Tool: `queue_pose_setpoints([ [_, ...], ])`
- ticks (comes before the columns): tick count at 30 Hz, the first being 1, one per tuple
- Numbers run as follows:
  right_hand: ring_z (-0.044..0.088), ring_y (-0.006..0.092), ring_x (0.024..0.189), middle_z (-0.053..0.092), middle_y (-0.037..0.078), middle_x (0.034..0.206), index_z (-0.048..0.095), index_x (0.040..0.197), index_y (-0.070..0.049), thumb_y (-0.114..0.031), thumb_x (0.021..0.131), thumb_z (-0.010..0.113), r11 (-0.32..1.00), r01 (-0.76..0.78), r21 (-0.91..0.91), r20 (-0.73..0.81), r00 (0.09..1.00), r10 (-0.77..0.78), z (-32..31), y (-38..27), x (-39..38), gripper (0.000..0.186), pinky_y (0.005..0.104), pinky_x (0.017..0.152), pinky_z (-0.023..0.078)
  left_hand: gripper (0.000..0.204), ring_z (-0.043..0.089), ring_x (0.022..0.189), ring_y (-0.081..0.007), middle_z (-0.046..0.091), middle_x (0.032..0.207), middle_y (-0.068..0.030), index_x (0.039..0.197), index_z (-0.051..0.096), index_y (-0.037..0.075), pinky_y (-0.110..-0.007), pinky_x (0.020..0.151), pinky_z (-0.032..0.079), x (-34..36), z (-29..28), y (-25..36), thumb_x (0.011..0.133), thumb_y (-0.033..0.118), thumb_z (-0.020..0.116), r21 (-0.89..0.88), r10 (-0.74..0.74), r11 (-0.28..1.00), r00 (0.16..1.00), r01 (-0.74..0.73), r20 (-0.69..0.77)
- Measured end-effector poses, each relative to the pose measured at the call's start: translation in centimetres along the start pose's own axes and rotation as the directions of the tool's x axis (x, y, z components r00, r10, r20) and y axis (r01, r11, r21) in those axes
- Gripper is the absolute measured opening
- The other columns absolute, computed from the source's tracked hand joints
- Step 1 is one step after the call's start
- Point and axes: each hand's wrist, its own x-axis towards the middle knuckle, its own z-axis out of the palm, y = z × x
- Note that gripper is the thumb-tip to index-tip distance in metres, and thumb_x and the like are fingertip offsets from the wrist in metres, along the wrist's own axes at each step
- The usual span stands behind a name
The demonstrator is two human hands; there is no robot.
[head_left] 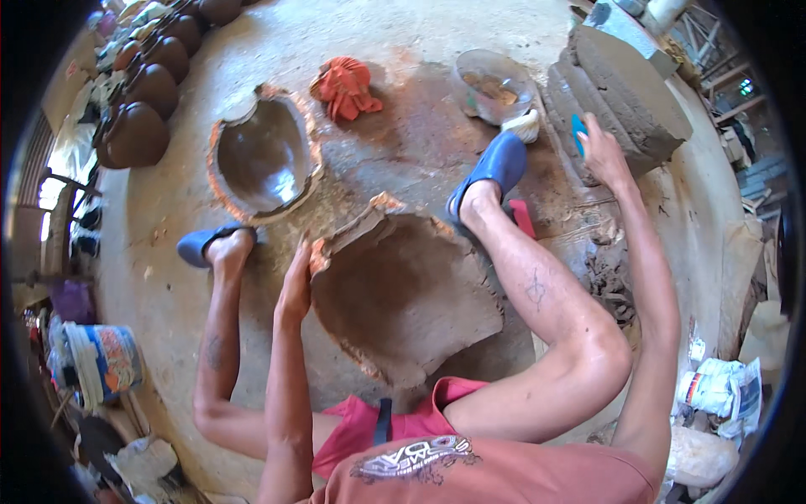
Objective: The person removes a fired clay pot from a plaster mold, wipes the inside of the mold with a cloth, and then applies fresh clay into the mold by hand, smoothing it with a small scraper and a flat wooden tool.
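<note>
Between my legs lies a wide bowl-shaped mould lined with grey clay [395, 290]; its edge is uneven, with orange patches on the rim. My left hand [295, 277] rests against the mould's left rim, fingers stretched out and holding nothing. Reaching far right, my right hand [603, 154] grips a thin teal scraper [578, 133]. The scraper is at the near-left side of a big stacked block of grey clay [625, 92]; whether its edge touches the clay I cannot tell. Part of the scraper is hidden by my fingers.
A second hollow mould [262, 160] with a shiny dark inside stands beyond my left foot. Farther off are a bunched red cloth [346, 88] and a clear basin [493, 84]. Dark round pots [133, 134] line the far left. Clay crumbs [611, 281] lie beside my right leg.
</note>
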Motion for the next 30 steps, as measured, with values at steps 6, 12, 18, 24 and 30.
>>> queue_pose_setpoints([
  [6,0.069,0.0446,0.106,0.071,0.027,0.111,0.069,0.111,-0.007,-0.007,0.09,0.053,0.803,0.348,-0.484,0.011,0.92,-0.392,3.3,-3.7,13.5,0.027,0.0554,0.09,0.054,0.063,0.047,0.141,-0.0215,0.049,0.155,-0.0106,0.157,0.042,0.001,-0.036,0.119,0.035,-3.0,2.7,-3.5,0.113,0.045,0.041,-0.13,-0.013,0.991,0.984,-0.011,-0.178],
  [12,0.072,0.0424,0.108,0.074,0.023,0.111,0.075,0.103,-0.004,-0.007,0.085,0.065,0.792,0.19,-0.581,0.026,0.976,-0.215,13.6,-2.9,26.4,0.021,0.0522,0.093,0.058,0.059,0.057,0.128,-0.0194,0.058,0.144,-0.0104,0.15,0.051,-0.001,-0.033,0.109,0.044,-3.2,1.3,-5.7,0.11,0.042,0.049,-0.012,0.042,0.999,0.93,-0.05,-0.366],
  [18,0.072,0.0422,0.109,0.073,0.027,0.114,0.078,0.108,-0.003,-0.008,0.084,0.07,0.832,0.06,-0.552,0.067,0.997,-0.028,21.1,-3.7,31.0,0.026,0.051,0.089,0.06,0.057,0.05,0.14,-0.0249,0.048,0.156,-0.0162,0.155,0.039,-0.007,-0.037,0.118,0.038,-6.4,-1.6,-7.6,0.111,0.027,0.047,0.358,0.337,0.909,0.88,-0.212,-0.334],
  [24,0.072,0.0445,0.106,0.074,0.026,0.11,0.078,0.107,-0.006,-0.009,0.082,0.07,0.848,0.074,-0.524,-0.012,0.995,-0.094,17.7,-1.9,32.0,0.026,0.0525,0.09,0.059,0.056,0.053,0.136,-0.0243,0.051,0.153,-0.0183,0.154,0.04,-0.008,-0.036,0.116,0.04,-3.7,3.4,-2.8,0.11,0.025,0.048,0.029,0.129,0.992,0.942,-0.126,-0.309],
  [30,0.072,0.0408,0.102,0.074,0.024,0.106,0.07,0.112,-0.005,-0.026,0.091,0.061,0.846,0.399,-0.354,-0.256,0.829,-0.497,12.9,-11.3,25.0,0.031,0.049,0.089,0.056,0.039,0.054,0.135,-0.029,0.048,0.154,-0.0206,0.147,0.055,-0.002,-0.037,0.115,0.044,-3.2,-0.6,-8.5,0.11,0.011,0.047,0.772,0.461,0.602,0.878,-0.201,-0.131],
])
